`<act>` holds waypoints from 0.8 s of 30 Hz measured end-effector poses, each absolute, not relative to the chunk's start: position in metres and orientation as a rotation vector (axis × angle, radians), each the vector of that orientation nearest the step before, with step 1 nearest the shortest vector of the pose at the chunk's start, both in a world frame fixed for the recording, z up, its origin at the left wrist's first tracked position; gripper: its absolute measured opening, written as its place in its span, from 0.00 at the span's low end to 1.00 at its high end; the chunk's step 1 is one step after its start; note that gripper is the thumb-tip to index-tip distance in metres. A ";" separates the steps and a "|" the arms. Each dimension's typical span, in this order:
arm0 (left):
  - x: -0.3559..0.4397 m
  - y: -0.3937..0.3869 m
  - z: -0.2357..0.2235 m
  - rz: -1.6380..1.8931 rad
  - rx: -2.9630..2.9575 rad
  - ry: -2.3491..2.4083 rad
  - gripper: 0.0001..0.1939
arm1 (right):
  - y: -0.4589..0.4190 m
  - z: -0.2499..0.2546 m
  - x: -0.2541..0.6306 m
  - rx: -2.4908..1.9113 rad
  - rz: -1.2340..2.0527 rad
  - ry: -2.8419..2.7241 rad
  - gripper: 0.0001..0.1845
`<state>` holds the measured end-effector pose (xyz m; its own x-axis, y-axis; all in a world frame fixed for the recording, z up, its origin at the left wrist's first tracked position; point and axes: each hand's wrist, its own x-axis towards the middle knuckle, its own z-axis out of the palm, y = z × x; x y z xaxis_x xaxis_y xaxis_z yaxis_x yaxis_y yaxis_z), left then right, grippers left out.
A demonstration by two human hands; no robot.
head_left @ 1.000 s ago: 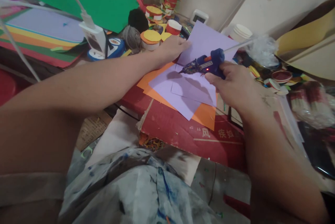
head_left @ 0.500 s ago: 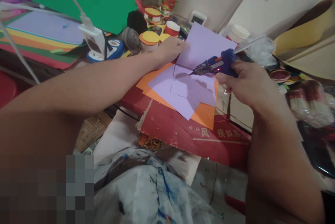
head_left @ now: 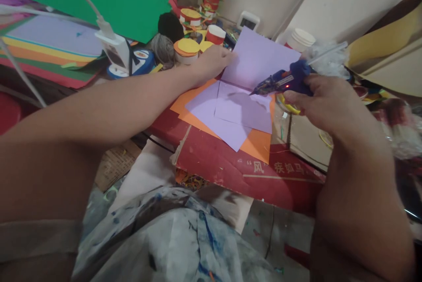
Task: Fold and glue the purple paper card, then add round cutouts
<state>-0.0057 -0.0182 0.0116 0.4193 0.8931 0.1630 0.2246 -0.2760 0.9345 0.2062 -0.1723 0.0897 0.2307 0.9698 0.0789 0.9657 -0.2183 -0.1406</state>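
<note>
My right hand (head_left: 329, 101) is wrapped round a blue glue gun (head_left: 283, 80), its red light lit and a clear glue stick (head_left: 329, 52) poking out at the back. The nozzle points down and left, at or just above the lower half of a folded purple paper (head_left: 244, 108). My left hand (head_left: 214, 60) pinches the left edge of that paper's raised half (head_left: 260, 60); its fingertips are partly hidden. Under the folded paper lie another purple sheet (head_left: 202, 104) and orange paper (head_left: 259, 145).
Red cardboard (head_left: 224, 163) covers the front edge. Behind my left arm stand a power strip (head_left: 143, 60) with a white charger (head_left: 114, 51), yarn balls (head_left: 165, 49) and small paper drums (head_left: 187, 49). Coloured sheets (head_left: 59, 35) lie left. A yellow tape roll (head_left: 290, 105) sits below the glue gun.
My right hand has moved the glue gun rightward along the lower purple half. The yellow tape roll now shows beneath it. My left hand stays at the raised half's edge.
</note>
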 end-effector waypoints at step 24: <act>-0.005 -0.018 0.011 0.938 1.749 0.962 0.28 | -0.179 0.090 0.197 -2.374 0.071 -1.852 0.10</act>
<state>-0.0046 -0.0184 0.0109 0.4087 0.8935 0.1861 0.2081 -0.2897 0.9342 0.1967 -0.1795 0.0903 0.2456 0.9684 0.0429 0.9623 -0.2383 -0.1310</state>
